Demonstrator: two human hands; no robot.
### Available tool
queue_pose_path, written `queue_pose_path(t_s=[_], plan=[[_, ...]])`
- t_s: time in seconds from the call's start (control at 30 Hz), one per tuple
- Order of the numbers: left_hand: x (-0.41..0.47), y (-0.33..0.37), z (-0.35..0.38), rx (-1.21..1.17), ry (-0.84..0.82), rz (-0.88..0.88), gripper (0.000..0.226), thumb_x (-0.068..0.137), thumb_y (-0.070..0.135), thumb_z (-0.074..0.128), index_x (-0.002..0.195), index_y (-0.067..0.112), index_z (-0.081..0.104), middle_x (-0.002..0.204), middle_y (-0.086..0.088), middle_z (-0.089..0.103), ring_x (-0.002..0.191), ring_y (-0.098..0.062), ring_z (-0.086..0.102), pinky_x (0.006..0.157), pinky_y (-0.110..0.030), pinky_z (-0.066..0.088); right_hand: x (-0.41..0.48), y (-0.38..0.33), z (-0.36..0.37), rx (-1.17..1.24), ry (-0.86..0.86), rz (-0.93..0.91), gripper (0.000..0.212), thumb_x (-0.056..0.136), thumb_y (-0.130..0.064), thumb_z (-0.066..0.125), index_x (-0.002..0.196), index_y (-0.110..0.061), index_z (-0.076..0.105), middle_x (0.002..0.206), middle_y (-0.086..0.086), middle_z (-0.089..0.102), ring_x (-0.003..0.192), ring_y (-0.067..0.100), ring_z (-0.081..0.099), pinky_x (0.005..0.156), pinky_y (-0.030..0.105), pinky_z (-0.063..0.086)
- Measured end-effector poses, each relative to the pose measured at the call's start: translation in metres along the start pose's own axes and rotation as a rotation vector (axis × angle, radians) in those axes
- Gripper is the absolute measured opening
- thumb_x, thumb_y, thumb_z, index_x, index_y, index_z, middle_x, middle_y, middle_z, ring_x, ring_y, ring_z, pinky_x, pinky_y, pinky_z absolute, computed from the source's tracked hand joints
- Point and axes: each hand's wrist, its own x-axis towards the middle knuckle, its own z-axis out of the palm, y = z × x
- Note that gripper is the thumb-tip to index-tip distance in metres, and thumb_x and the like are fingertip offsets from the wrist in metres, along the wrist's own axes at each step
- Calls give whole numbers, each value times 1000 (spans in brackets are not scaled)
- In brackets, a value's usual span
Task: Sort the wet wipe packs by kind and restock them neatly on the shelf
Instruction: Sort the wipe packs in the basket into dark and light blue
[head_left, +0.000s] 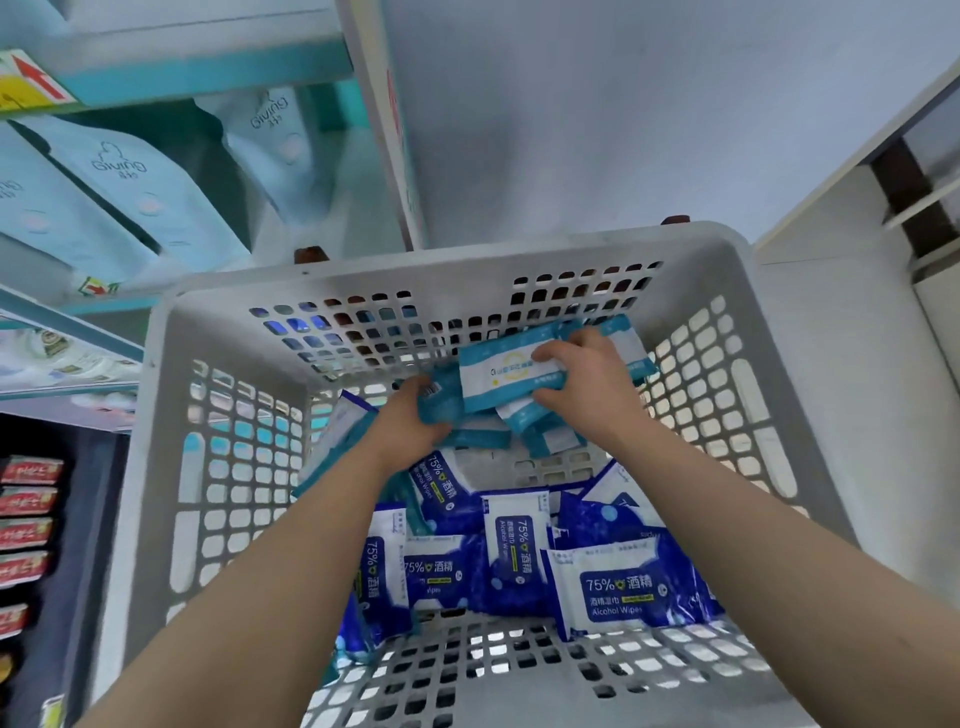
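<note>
Both my hands reach into a grey perforated basket (218, 467). At its far end lies a heap of teal-and-white wipe packs (545, 436). My right hand (587, 384) grips the right end of the top teal pack (509, 376), thumb underneath. My left hand (415, 421) holds the left side of the same bundle of teal packs. Nearer to me, several dark blue 75% alcohol wipe packs (608, 587) stand and lie on the basket floor.
The store shelf (208, 78) at upper left holds large pale blue packs (119, 171). Lower left shelves carry red-labelled goods (28, 499). A white cabinet (852, 218) stands to the right, with pale floor behind the basket.
</note>
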Motion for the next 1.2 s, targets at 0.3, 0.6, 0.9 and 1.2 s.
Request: queue_pose_path(t_s=[0.3,0.6,0.9,1.2], plan=[[-4,3,5,-203,106,-141,68,93,22,61,146,7,22,140,-12,49,114,-24,54,92,-33,47,-5,5,4,-183,46,-3,57,80,-43,68,134,-38,51,143,4,38,133,27,25,110,42,16],[-14,-4,-9,-41,125,-62,41,98,15,50,137,6,42,128,-5,55,108,-20,54,84,-27,42,1,-12,22,-141,-19,-102,47,86,-33,64,132,-33,56,143,5,41,130,29,28,106,40,21],[-28,-51,-52,280,221,-271,40,98,21,50,132,-1,50,134,-21,53,119,-35,51,87,-32,40,-8,-45,32,-10,-112,-300,29,89,-20,63,118,-18,67,123,4,60,117,24,44,99,30,32],[-11,-64,-54,132,168,-264,57,83,27,73,129,6,46,108,-14,63,98,-31,59,77,-34,46,10,-91,87,242,-339,-173,34,87,-17,67,121,-11,64,122,7,62,112,21,56,95,28,43]])
